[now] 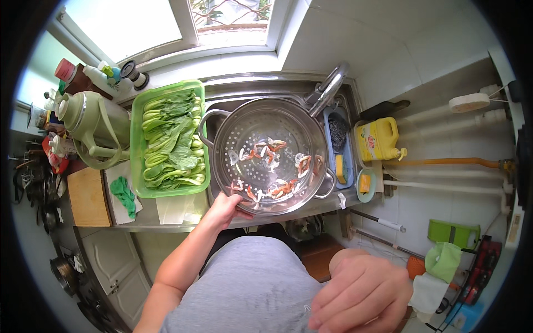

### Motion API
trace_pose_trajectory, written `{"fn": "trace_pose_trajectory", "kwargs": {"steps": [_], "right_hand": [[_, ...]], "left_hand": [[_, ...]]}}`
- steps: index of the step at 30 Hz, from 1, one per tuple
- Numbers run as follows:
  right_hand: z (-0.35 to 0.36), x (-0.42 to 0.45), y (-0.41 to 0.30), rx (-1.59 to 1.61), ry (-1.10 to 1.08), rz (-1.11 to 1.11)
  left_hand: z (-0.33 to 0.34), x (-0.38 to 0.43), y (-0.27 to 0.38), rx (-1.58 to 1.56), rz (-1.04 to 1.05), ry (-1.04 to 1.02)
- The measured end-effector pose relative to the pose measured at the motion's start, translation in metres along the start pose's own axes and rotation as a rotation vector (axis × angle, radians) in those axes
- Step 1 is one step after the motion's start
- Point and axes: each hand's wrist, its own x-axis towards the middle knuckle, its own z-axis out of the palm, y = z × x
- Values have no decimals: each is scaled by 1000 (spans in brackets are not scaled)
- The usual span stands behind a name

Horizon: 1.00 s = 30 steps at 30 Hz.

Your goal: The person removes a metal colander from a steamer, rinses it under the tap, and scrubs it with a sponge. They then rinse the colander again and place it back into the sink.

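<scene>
A stainless-steel steamer pot with a perforated bottom sits over the sink, a loop handle on each side. Scattered inside it are orange-and-white pieces that look like crab legs and shell. My left hand grips the pot's near left rim, fingers below the edge. Raised close to the camera at lower right is my right hand, away from the pot. Its fingers are curled and the palm is hidden, so whether it holds anything is unclear.
A green plastic basket of bok choy stands left of the pot, beside a thermos jug. The faucet arches behind the pot's right side. A blue tray with a scrubber and sponge lies right, near a yellow detergent bottle.
</scene>
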Motion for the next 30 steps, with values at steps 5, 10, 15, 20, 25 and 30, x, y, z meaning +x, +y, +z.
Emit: {"fn": "trace_pose_trajectory", "kwargs": {"steps": [5, 10, 15, 20, 25, 30], "right_hand": [[1, 6, 5, 105, 113, -37], [-7, 7, 13, 167, 101, 4], [-10, 11, 24, 223, 96, 68], [-4, -6, 46, 423, 73, 104], [-5, -16, 55, 497, 385, 230], [-5, -58, 74, 237, 717, 310]], "left_hand": [[-1, 10, 1, 11, -43, -51], [-7, 15, 3, 19, -76, -60], [-9, 16, 4, 3, -52, -18], [-12, 15, 9, -5, -61, -32], [-9, 17, 11, 34, -73, -59], [-11, 14, 13, 23, -46, -31]]}}
